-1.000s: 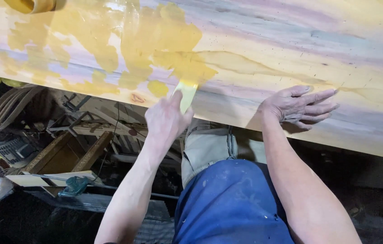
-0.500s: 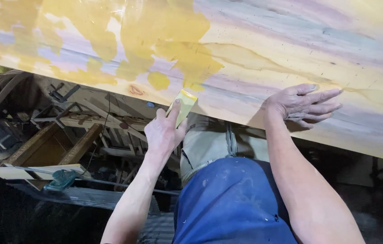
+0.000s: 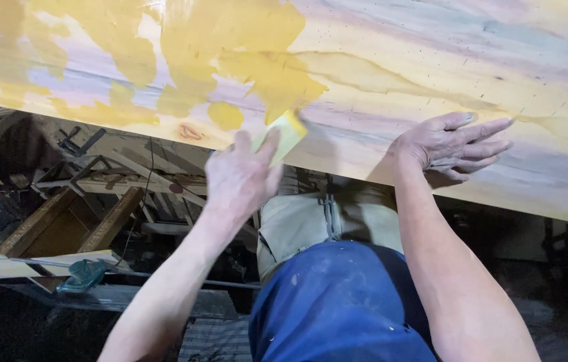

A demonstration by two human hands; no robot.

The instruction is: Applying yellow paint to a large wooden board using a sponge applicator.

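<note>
The yellow spreader, gripped in our left hand, presses filler along the wooden panel; our right hand lies flat, fingers spread and empty, to steady it.
</note>
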